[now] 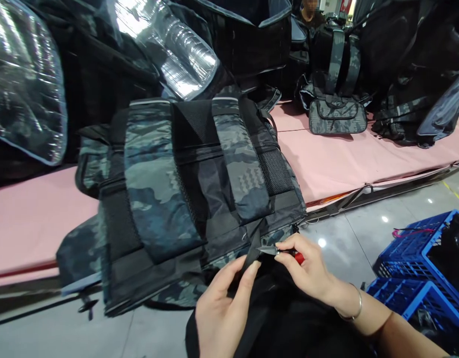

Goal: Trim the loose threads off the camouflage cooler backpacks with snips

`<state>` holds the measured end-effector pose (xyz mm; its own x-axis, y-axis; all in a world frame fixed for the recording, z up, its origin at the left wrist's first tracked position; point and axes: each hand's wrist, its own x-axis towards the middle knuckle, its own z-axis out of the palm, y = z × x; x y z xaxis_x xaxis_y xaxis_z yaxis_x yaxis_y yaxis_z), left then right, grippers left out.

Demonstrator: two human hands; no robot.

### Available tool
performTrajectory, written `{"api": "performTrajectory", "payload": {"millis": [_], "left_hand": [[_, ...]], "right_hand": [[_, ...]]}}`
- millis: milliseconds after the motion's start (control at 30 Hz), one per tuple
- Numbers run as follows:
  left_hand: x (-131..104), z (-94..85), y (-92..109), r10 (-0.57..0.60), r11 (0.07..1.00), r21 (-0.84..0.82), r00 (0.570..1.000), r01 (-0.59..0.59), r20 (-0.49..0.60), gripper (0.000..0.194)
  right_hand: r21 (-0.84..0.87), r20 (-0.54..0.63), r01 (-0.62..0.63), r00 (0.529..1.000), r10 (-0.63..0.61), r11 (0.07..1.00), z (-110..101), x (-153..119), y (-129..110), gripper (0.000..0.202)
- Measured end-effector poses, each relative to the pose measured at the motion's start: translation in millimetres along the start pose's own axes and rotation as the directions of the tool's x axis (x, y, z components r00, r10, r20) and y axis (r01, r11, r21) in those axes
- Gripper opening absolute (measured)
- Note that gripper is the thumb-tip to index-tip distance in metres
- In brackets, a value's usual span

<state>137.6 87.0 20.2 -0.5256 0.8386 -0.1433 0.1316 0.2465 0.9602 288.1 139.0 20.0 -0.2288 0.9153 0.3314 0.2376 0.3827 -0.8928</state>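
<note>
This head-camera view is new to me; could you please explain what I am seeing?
There is no robot here: one camera, worn on a person's head, looks forward and down at their own bare hands. The left hand pinches a black strap. The right hand holds a small pointed cutting tool with red on its handle, its tip at that strap. In front lies a large black and camouflage backpack, shoulder straps up, on a pink-covered surface. Further right is a small camouflage bag, and on the floor side stand blue crates.
</note>
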Motion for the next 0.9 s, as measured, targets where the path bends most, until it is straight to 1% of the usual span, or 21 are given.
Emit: {"api": "performTrajectory", "payload": {"millis": [67, 200, 300, 367, 400, 433, 500, 533, 567, 600, 633, 700, 733, 767, 800, 833, 867, 900], "left_hand": [[-1, -0.2, 0, -0.018, 1.0, 0.012, 1.0, 0.018, -0.003, 0.031], [-1, -0.9, -1, -0.012, 1.0, 0.026, 1.0, 0.012, -0.001, 0.032], [-1, -1.7, 1, 0.013, 0.998, 0.056, 1.0, -0.014, 0.011, 0.032], [0, -2.8, 2, 0.07, 0.992, 0.108, 0.997, -0.073, 0.034, 0.03], [0, -3.3, 2, 0.121, 0.981, 0.149, 0.992, -0.125, 0.034, 0.029], [0, -3.5, 3, 0.182, 0.963, 0.2, 0.983, -0.182, 0.018, 0.028], [0, -2.5, 4, 0.306, 0.907, 0.315, 0.951, -0.279, -0.038, 0.026], [-1, -1.2, 4, 0.366, 0.873, 0.367, 0.929, -0.32, -0.06, 0.023], [-1, 0.7, 4, 0.435, 0.834, 0.41, 0.898, -0.37, -0.074, 0.019], [-2, 2.9, 4, 0.517, 0.782, 0.448, 0.853, -0.434, -0.076, 0.014], [-2, 5.4, 4, 0.609, 0.711, 0.489, 0.79, -0.506, -0.067, 0.009], [-3, 10.2, 1, 0.779, 0.528, 0.574, 0.626, -0.626, -0.035, 0.009], [-3, 12.0, -1, 0.837, 0.441, 0.613, 0.548, -0.655, -0.016, 0.011], [-3, 13.2, -3, 0.87, 0.374, 0.645, 0.493, -0.667, 0.006, 0.014], [-3, 13.6, -5, 0.887, 0.332, 0.662, 0.462, -0.672, 0.025, 0.015], [-3, 13.4, -6, 0.89, 0.32, 0.658, 0.455, -0.682, 0.038, 0.016], [-3, 12.4, -8, 0.881, 0.341, 0.634, 0.472, -0.694, 0.043, 0.014], [-2, 10.9, -10, 0.857, 0.396, 0.596, 0.515, -0.699, 0.033, 0.012]], "right_hand": [[0.004, -0.013, 0.001, 1.0, -0.001, 1.0, -1, 0, 3, 0.006], [0.047, -0.006, -0.07, 0.997, 0.071, 0.996, -1, -2, 5, 0.01], [0.023, 0.032, -0.034, 0.999, 0.034, 0.999, -1, -1, 2, 0.01], [0.015, 0.045, -0.02, 0.999, 0.019, 1.0, -1, 1, 0, 0.007], [0.037, 0.048, -0.046, 0.998, 0.044, 0.998, -2, 2, 1, 0.007], [0.083, 0.055, -0.09, 0.995, 0.086, 0.992, -2, 2, 1, 0.008], [0.209, 0.097, -0.196, 0.979, 0.179, 0.958, -1, 2, 4, 0.012], [0.262, 0.128, -0.245, 0.968, 0.218, 0.934, 0, 3, 6, 0.016], [0.298, 0.16, -0.285, 0.956, 0.247, 0.911, 2, 3, 7, 0.021], [0.313, 0.189, -0.32, 0.944, 0.272, 0.894, 4, 4, 9, 0.026], [0.309, 0.215, -0.352, 0.931, 0.295, 0.884, 6, 6, 9, 0.028], [0.27, 0.252, -0.403, 0.906, 0.34, 0.875, 13, 10, 8, 0.024], [0.241, 0.264, -0.417, 0.897, 0.355, 0.876, 17, 12, 7, 0.021], [0.213, 0.273, -0.425, 0.89, 0.364, 0.88, 21, 15, 5, 0.023], [0.201, 0.277, -0.427, 0.888, 0.367, 0.882, 25, 17, 4, 0.026], [0.215, 0.279, -0.428, 0.889, 0.364, 0.878, 29, 19, 3, 0.029], [0.263, 0.285, -0.438, 0.887, 0.364, 0.86, 32, 20, 3, 0.032], [0.339, 0.306, -0.466, 0.876, 0.373, 0.817, 35, 21, 4, 0.034]]}}
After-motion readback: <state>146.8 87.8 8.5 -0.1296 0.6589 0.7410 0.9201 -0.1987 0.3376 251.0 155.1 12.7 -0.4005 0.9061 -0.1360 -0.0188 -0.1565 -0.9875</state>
